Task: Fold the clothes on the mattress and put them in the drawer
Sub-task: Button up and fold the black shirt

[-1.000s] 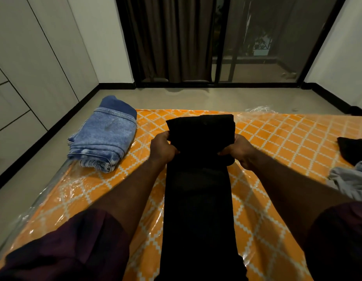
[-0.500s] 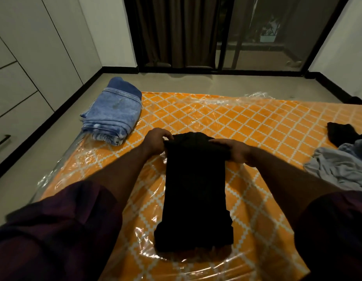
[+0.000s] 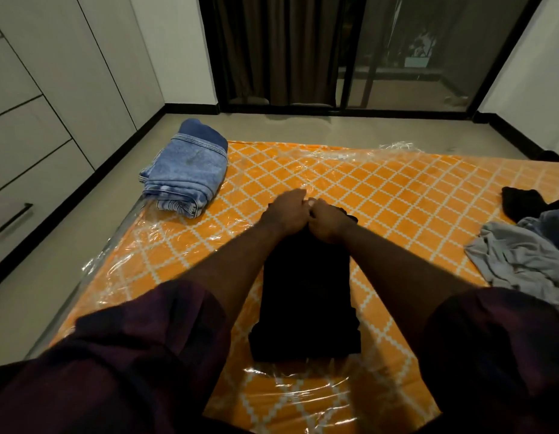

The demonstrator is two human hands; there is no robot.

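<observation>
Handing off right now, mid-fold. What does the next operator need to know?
Left hand and right hand: side by side at the far end of the black garment, fingers curled on its edge.
Black garment: folded into a long strip in the middle of the mattress.
Done: folded jeans at the mattress's far left corner.
Left: finish the black garment, fold the grey garment and dark piece at right, then put everything in the shut drawer.

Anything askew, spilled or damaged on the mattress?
Nothing spilled or damaged. The folded jeans overhang the mattress, far left; unfolded clothes lie heaped at its right edge. The left hand and right hand grip the black garment.
</observation>
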